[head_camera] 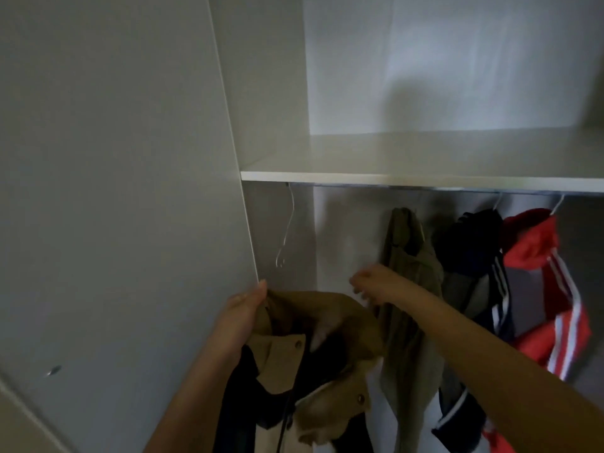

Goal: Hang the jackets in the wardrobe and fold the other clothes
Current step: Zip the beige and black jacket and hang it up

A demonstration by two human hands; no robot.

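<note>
I stand at an open white wardrobe. My left hand grips the collar of a tan jacket with a dark lining, held up below the rail. My right hand reaches forward with curled fingers, touching the edge of an olive jacket that hangs from the rail; blur hides whether it pinches the cloth. A bare wire hanger hangs at the rail's left end. Further right hang a dark striped jacket and a red jacket with white stripes.
A white shelf runs right above the rail. The wardrobe's open door or side panel stands close on my left. Between the wire hanger and the olive jacket there is a gap on the rail.
</note>
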